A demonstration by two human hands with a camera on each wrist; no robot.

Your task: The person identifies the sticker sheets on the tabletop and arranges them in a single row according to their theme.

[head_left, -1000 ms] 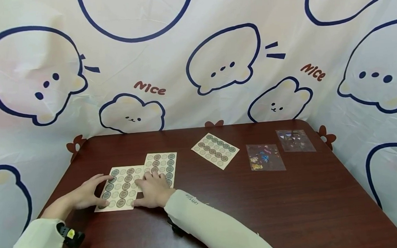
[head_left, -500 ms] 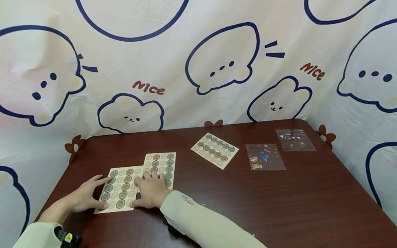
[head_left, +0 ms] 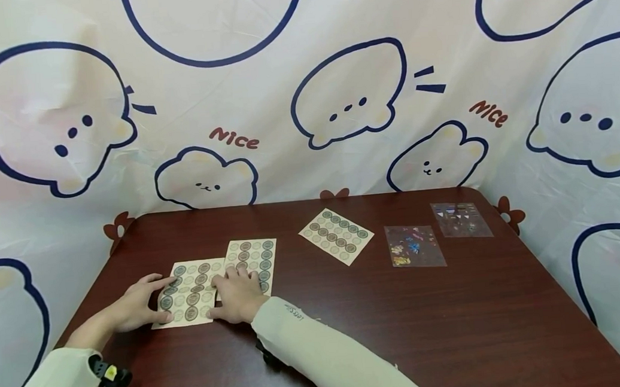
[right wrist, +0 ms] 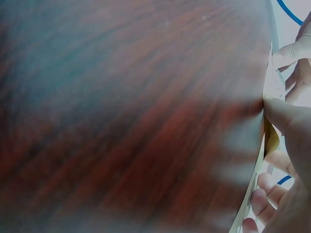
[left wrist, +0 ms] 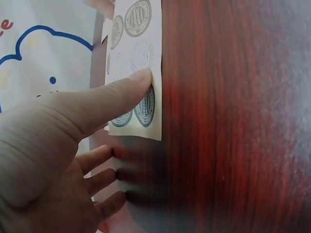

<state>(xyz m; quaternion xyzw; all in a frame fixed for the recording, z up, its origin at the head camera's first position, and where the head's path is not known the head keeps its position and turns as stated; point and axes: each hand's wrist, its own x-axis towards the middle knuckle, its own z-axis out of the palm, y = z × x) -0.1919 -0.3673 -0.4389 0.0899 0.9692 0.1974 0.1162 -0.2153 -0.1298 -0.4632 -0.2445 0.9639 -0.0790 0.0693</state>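
A cream sheet of round stickers (head_left: 197, 280) lies at the left of the table, overlapping a second sticker sheet (head_left: 267, 245) behind its right side. My left hand (head_left: 136, 304) is at the first sheet's left side, thumb and index finger apart. In the left wrist view the left thumb (left wrist: 138, 80) presses flat on the printed face near a corner, while other fingers rest beside the sheet. My right hand (head_left: 240, 295) pinches the right edge between thumb and fingers. The right wrist view shows that edge bowed up between the right thumb (right wrist: 279, 112) and index finger.
A third sticker sheet (head_left: 336, 236) lies turned at an angle at the back middle. Two clear sheets with small coloured pieces, a nearer one (head_left: 415, 246) and a farther one (head_left: 461, 219), lie at the back right. A patterned cloth (head_left: 266, 100) hangs behind the dark wooden table (head_left: 405, 325).
The first sticker sheet has shifted slightly to the right, its near edge a little farther away. Both thumbs have moved with it. The other sheets have stayed put.
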